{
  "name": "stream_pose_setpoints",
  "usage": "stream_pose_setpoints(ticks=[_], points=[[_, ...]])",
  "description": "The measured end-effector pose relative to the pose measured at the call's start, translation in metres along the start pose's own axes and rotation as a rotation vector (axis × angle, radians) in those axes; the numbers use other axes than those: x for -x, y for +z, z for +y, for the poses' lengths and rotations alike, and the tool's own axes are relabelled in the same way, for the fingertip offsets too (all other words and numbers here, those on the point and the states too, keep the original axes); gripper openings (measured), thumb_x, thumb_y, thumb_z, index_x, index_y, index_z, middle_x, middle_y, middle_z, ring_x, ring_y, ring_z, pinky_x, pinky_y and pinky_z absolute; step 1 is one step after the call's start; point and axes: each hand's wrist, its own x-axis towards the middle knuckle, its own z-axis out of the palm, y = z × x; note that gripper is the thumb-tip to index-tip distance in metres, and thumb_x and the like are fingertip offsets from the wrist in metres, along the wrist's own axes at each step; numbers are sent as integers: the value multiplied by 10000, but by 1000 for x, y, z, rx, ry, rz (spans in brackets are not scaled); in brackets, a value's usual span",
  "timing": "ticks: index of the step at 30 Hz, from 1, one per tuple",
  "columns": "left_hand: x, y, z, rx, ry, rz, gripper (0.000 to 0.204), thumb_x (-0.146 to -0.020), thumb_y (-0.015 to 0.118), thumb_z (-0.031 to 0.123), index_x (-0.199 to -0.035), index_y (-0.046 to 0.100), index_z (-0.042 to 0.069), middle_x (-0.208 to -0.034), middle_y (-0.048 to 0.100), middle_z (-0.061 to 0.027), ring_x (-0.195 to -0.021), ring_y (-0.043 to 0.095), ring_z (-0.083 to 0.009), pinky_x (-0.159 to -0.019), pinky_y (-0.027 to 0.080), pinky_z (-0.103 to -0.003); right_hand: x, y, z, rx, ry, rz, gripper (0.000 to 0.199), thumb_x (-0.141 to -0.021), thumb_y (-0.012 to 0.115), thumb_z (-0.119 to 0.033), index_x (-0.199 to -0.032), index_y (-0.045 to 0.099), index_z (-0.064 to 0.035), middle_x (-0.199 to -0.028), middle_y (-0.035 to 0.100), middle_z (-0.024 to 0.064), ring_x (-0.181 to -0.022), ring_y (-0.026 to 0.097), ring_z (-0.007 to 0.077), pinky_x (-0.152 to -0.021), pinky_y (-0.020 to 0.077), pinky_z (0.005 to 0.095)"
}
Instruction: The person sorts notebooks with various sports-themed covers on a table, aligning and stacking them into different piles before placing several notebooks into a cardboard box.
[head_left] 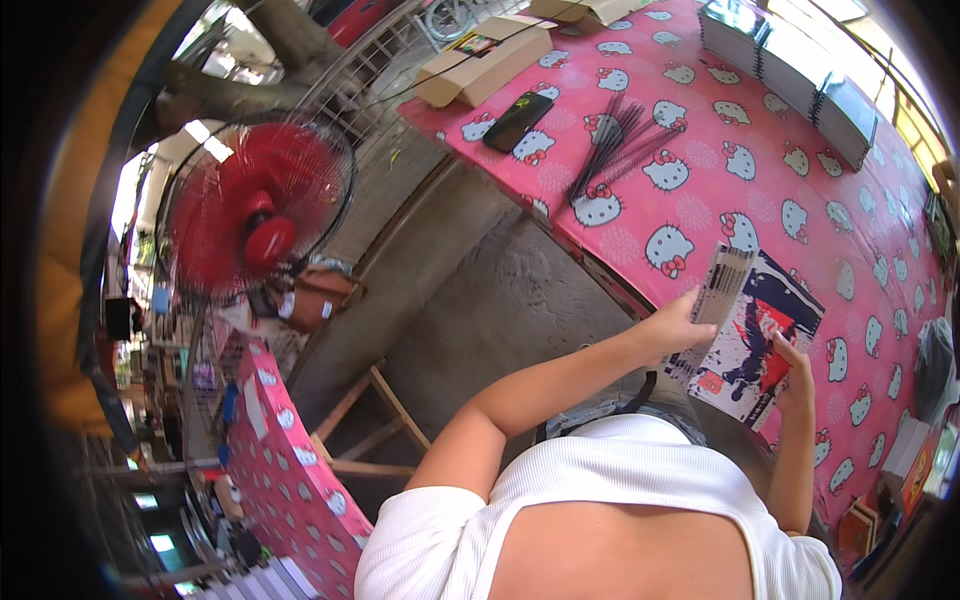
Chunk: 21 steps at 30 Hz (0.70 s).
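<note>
My left hand is closed on the punched left edge of an unbound notebook, its thumb lying over a pale strip of pages with rows of small holes. The notebook's cover is white and dark blue with a red patch in the middle. My right hand grips the cover's right side, thumb on top and the other fingers hidden underneath. The notebook is held tilted over the near edge of the table. Farther off lies a loose bunch of black spiral binding coils, touched by neither hand.
A pink cat-print cloth covers the table. On it are a black phone, cardboard boxes and a row of spiral-bound notebooks at the back right. To the left stands a red fan. Books are stacked at the right.
</note>
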Motion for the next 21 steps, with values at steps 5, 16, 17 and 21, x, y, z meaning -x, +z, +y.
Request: stream_pose_setpoints(ticks=[5,16,17,21], points=[[-28,-32,30,-80,-114,-101,776,-822,633,160,-1405,144,8,-1301,422,-174,-1183,436,-245,-951,383,-370,-10,22,0,-159,-21,122,290,-767,670,-179,-1003,614,-20,-881,646,46,-734,629,141,-687,504,278],[-12,-224,96,-499,391,712,785,-737,719,130,-1340,224,43,-1228,423,-146,-1040,462,-213,-913,416,-354,-66,36,-7,74,66,270,292,-765,702,-200,-988,620,-29,-852,639,27,-678,604,97,-620,485,242],[-6,-243,100,-691,452,894,845,-708,747,144,-1343,202,28,-1235,409,-159,-1058,446,-228,-935,394,-378,-69,32,-8,74,79,274,292,-765,702,-200,-988,620,-29,-852,639,27,-678,604,97,-620,485,242],[1,-325,105,-1150,597,1192,996,-647,792,245,-1364,154,-20,-1301,350,-235,-1218,367,-334,-970,344,-428,-71,37,-11,55,50,206,261,-799,662,-191,-1004,584,-50,-806,609,0,-639,584,84,-577,472,232]])
